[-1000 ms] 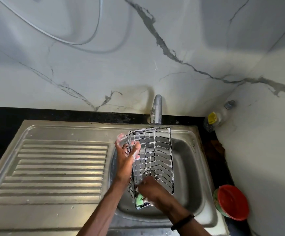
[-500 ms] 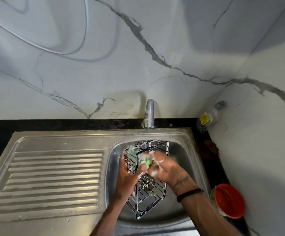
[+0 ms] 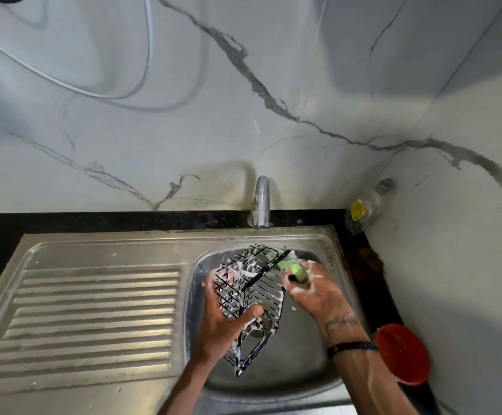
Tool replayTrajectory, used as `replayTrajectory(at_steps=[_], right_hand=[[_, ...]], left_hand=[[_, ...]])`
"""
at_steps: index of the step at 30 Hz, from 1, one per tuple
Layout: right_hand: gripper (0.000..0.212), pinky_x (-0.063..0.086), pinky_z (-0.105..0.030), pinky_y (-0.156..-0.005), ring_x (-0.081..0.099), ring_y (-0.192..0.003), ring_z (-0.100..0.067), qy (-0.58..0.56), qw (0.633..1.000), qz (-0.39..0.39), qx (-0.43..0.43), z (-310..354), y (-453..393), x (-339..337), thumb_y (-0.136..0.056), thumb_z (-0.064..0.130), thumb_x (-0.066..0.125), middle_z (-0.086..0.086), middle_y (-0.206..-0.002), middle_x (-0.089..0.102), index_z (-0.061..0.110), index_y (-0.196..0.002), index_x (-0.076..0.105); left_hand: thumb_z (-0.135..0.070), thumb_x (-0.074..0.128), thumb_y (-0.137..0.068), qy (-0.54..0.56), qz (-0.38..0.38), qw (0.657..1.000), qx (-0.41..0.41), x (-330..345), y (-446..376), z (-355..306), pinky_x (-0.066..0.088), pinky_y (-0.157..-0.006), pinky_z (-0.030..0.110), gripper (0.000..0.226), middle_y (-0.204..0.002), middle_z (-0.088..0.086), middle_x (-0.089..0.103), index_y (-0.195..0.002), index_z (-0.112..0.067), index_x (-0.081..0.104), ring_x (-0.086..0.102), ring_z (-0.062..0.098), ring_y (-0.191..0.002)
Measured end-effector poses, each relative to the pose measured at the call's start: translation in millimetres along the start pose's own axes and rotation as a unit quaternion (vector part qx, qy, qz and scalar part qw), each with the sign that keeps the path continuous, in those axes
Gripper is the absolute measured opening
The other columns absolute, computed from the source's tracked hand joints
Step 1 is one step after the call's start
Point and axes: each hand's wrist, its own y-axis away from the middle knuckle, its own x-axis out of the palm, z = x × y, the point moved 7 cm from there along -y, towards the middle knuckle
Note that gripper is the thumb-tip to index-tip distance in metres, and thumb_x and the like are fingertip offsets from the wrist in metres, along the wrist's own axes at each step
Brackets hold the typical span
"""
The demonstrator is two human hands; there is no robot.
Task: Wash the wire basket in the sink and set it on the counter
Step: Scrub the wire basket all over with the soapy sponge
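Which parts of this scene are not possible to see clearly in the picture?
Head view only:
- Left hand fingertips: blurred behind the soapy wire basket.
- Green sponge: mostly covered by the right hand.
- Sink drain: hidden by the basket.
- Bottle label: too small to read.

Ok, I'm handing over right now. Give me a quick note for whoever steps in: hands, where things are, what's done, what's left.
Left hand grips the soapy wire basket, held tilted over the sink.
Right hand holds the green sponge at the basket's far right edge.
Done: basket lathered, foam on wires and both hands.
Left: finish scrubbing, rinse under the faucet (no water seen running), set it on the counter.
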Motion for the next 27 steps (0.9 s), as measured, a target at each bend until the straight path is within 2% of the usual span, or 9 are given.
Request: replayTrajectory(at_steps=[5, 8, 12, 14, 16, 19, 22, 25, 27], right_hand=[[0.019, 0.053, -0.04, -0.101, 0.068, -0.104, -0.033, 0.07, 0.997, 0.018, -0.035, -17.7, 9.3, -7.6, -0.096, 0.0, 0.06, -0.026, -0.112, 0.068, -0.006, -0.114, 0.063], [0.027, 0.056, -0.044, -0.099, 0.072, -0.105, -0.037, 0.235, 0.967, 0.079, -0.065, -29.4, 9.9, -3.2, -0.095, -0.002, 0.062, -0.025, -0.114, 0.072, -0.008, -0.121, 0.064], [0.019, 0.062, -0.036, -0.075, 0.078, -0.086, -0.022, 0.454, 0.871, 0.114, -0.149, -23.1, 35.2, 11.4, -0.096, 0.011, 0.068, -0.013, -0.094, 0.079, 0.001, -0.111, 0.071], [0.012, 0.056, -0.019, -0.058, 0.075, -0.071, -0.005, 0.518, 0.808, 0.049, -0.275, 3.5, 41.8, 15.7, -0.099, 0.014, 0.064, -0.002, -0.084, 0.077, 0.011, -0.106, 0.073], [0.012, 0.048, -0.011, -0.055, 0.071, -0.069, -0.003, 0.584, 0.7, -0.041, -0.409, 31.9, 40.0, 22.4, -0.099, 0.016, 0.062, 0.003, -0.083, 0.072, 0.013, -0.105, 0.072], [0.021, 0.047, -0.007, -0.058, 0.066, -0.075, -0.009, 0.716, 0.559, -0.063, -0.414, 32.0, 14.9, 32.4, -0.102, 0.015, 0.055, -0.006, -0.098, 0.071, 0.007, -0.115, 0.069], [0.025, 0.044, -0.003, -0.051, 0.058, -0.07, -0.001, 0.764, 0.52, -0.022, -0.38, 13.3, 4.0, 31.8, -0.103, 0.006, 0.048, -0.006, -0.1, 0.07, 0.006, -0.122, 0.064], [0.028, 0.045, -0.01, -0.059, 0.062, -0.08, -0.005, 0.767, 0.506, 0.028, -0.394, -3.6, 21.5, 32.0, -0.104, 0.013, 0.046, -0.002, -0.102, 0.069, 0.016, -0.124, 0.066], [0.027, 0.046, -0.014, -0.067, 0.06, -0.086, -0.007, 0.772, 0.492, 0.077, -0.395, -15.3, 35.0, 28.5, -0.105, 0.016, 0.046, -0.001, -0.104, 0.064, 0.018, -0.123, 0.065]], left_hand=[[-0.084, 0.073, -0.042, -0.003, -0.004, 1.0, -0.011, -0.2, -1.3, -3.5, 0.01, -0.115, 0.031, 0.15, -0.152, -0.02, 0.007, -0.162, -0.034, -0.001, 0.01, 0.003, -0.142], [-0.096, 0.071, -0.032, 0.005, -0.012, 1.0, -0.028, -2.0, -7.8, 0.7, 0.007, -0.117, 0.031, 0.164, -0.16, -0.017, 0.005, -0.163, -0.031, -0.003, 0.007, 0.003, -0.144], [-0.072, 0.092, -0.043, 0.007, -0.02, 0.999, -0.034, -7.4, -13.7, 2.0, 0.012, -0.123, 0.032, 0.158, -0.172, 0.004, 0.01, -0.164, -0.022, 0.003, 0.012, 0.015, -0.155], [-0.064, 0.09, -0.055, -0.016, -0.019, 0.999, -0.031, -9.1, -13.7, 1.3, 0.015, -0.124, 0.037, 0.146, -0.172, 0.005, 0.01, -0.164, -0.022, 0.003, 0.014, 0.022, -0.157], [-0.06, 0.088, -0.061, -0.029, -0.024, 0.999, -0.022, -8.9, -14.9, 4.8, 0.015, -0.123, 0.036, 0.138, -0.172, 0.005, 0.012, -0.164, -0.022, 0.004, 0.015, 0.023, -0.157], [-0.05, 0.091, -0.068, -0.042, -0.026, 0.999, -0.004, -5.5, -13.3, 4.5, 0.018, -0.118, 0.03, 0.128, -0.169, 0.003, 0.022, -0.163, -0.022, 0.011, 0.024, 0.019, -0.151], [-0.048, 0.093, -0.066, -0.057, -0.032, 0.998, 0.002, -2.4, -13.8, 3.9, 0.021, -0.113, 0.025, 0.126, -0.165, 0.003, 0.03, -0.162, -0.02, 0.017, 0.028, 0.009, -0.14], [-0.048, 0.095, -0.064, -0.061, -0.034, 0.998, 0.009, -3.1, -16.1, 5.6, 0.021, -0.113, 0.024, 0.126, -0.159, -0.002, 0.035, -0.161, -0.019, 0.02, 0.027, 0.005, -0.136], [-0.049, 0.095, -0.062, -0.071, -0.028, 0.997, 0.019, -2.1, -17.5, 6.7, 0.019, -0.113, 0.02, 0.122, -0.148, -0.016, 0.033, -0.157, -0.023, 0.023, 0.027, 0.002, -0.133]])
